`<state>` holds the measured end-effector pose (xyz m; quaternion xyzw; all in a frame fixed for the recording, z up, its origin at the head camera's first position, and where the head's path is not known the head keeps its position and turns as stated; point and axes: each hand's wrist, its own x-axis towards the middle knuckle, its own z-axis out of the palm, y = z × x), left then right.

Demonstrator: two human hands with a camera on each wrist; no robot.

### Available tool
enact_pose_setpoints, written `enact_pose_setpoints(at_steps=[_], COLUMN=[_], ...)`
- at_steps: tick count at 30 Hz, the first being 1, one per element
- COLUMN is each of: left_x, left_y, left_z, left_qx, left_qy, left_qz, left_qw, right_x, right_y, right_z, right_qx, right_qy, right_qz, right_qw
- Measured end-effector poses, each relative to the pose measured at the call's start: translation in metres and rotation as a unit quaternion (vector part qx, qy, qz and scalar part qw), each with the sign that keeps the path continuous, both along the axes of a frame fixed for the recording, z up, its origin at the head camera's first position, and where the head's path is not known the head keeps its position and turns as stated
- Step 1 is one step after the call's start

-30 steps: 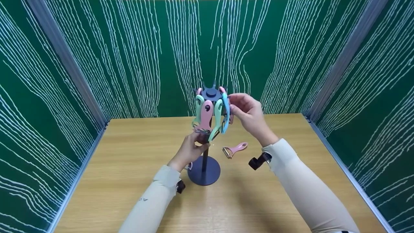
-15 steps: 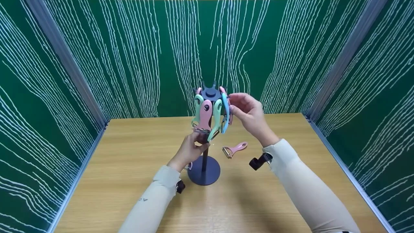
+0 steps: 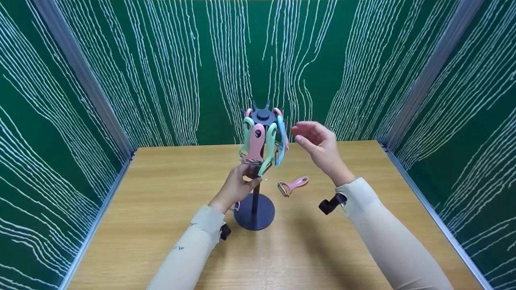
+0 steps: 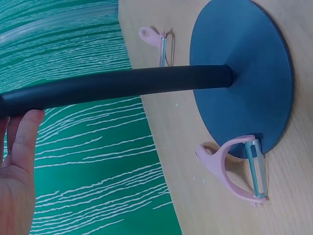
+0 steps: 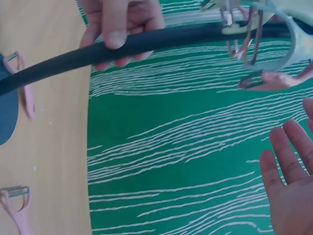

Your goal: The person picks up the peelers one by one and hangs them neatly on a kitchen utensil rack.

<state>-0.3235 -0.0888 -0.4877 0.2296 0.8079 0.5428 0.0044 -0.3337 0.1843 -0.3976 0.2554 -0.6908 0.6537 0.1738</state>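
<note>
A black stand (image 3: 254,217) with a round base and hooks at its top bears several peelers. In front hang a pink peeler (image 3: 256,141) and a green peeler (image 3: 269,147), with a blue peeler (image 3: 281,139) to their right. Below them my left hand (image 3: 236,189) holds the pole (image 4: 122,85), thumb and fingers around it. My right hand (image 3: 320,145) is just right of the hanging peelers, apart from them, its fingers loosely spread and holding nothing, as the right wrist view also shows (image 5: 293,181).
One pink peeler (image 3: 299,183) lies on the wooden table (image 3: 177,177) to the right of the base. Another pink peeler (image 4: 220,164) lies against the base's edge, mostly hidden by my left wrist in the head view. Green walls with white lines stand around the table.
My right hand has let go beside the blue peeler and drawn back to the right, its fingers loosening. The left hand stays on the pole.
</note>
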Motion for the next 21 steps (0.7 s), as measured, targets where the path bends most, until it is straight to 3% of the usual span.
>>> enact_pose_setpoints(at_steps=[11,21], left_x=[-0.001,-0.002], left_y=[0.000,0.000], left_z=[-0.001,-0.002], left_qx=[-0.001,-0.005], left_qy=[-0.023,-0.016], left_qz=[0.001,0.003], left_qw=[0.9997,0.9999], right_x=[-0.006,-0.010], right_y=[0.015,0.020], right_z=[-0.036,-0.073], right_qx=[0.018,0.037], right_qy=[-0.051,-0.096], right_qz=[-0.030,-0.039], right_qw=[0.9981,0.9939])
